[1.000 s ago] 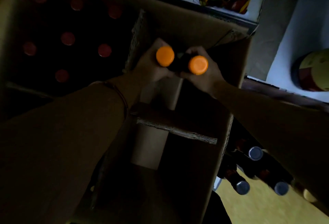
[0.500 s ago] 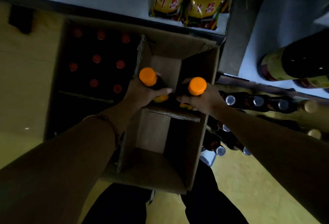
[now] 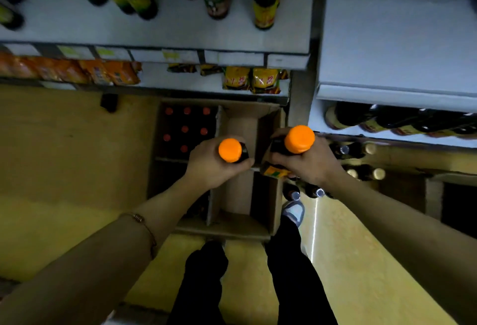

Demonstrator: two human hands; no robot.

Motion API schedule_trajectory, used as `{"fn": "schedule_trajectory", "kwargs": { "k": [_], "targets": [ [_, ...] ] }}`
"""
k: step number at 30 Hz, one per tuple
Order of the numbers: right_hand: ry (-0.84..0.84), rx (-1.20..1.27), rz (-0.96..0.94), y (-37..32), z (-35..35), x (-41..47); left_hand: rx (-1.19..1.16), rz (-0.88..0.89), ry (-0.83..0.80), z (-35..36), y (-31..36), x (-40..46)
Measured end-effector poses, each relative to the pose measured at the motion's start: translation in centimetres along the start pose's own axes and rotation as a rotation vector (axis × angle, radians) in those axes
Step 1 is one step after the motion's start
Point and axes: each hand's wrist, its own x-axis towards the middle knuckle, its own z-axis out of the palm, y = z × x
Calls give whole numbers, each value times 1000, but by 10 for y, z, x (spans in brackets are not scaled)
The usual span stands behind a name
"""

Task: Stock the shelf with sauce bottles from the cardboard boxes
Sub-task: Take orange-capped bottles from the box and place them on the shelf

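Gripping one orange-capped sauce bottle in our right hand, another in our left hand; cardboard box directly below hands; shelf ahead of right hand.

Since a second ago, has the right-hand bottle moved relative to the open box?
Yes. The right hand has lifted its orange-capped bottle up out of the cardboard box and rightward, over the box's right wall toward the shelf.
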Motion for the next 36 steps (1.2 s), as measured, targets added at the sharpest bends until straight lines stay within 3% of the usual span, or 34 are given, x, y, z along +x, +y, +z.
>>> {"fn": "schedule_trajectory", "kwargs": {
  "k": [7, 15, 20, 27, 36],
  "targets": [
    [187, -57, -135, -101, -60, -114, 132, 415, 58, -76, 98, -69],
    [502, -94, -125, -212, -120, -262, 7, 752, 62, -151, 215, -149],
    [676, 25, -114, -260, -156, -354, -17, 919, -42, -173, 295, -189],
    [905, -24, -66, -283, -212, -465, -3, 1087, -265, -174, 418, -247],
    [1029, -48, 38, -247, -297, -579, -13, 1300, -405, -111, 574, -316]
  ]
}}
